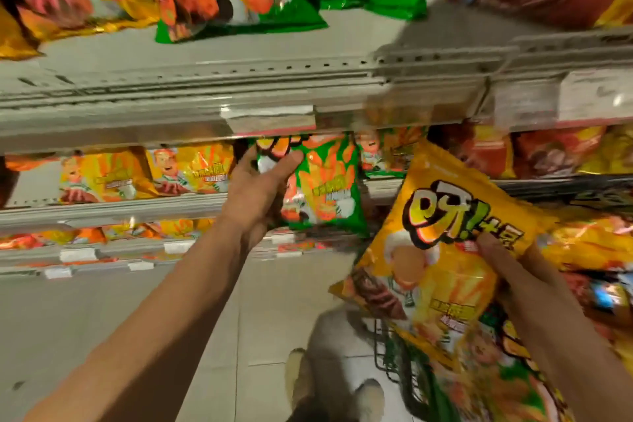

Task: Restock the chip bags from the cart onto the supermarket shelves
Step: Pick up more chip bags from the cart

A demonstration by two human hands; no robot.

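Yellow chip bags (pixel 102 175) sit on the middle shelf (pixel 113 209) at left. The left hand (pixel 255 195) grips a green chip bag (pixel 325 185) at that shelf's front edge, thumb curled over its face, fingers hidden behind. Right of it, the right hand (pixel 507 260) pinches a yellow chip bag (pixel 442 250) above the cart (pixel 387 353), which holds more bags

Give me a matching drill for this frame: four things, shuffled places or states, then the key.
Things:
1. green chip bag
2. yellow chip bag
3. cart
4. shoes

States:
A. on the floor tiles, bottom centre
B. gripped by the left hand at the shelf
C. dark wire frame, lower right, holding bags
D. held by the right hand over the cart

Pairs: 1-B, 2-D, 3-C, 4-A
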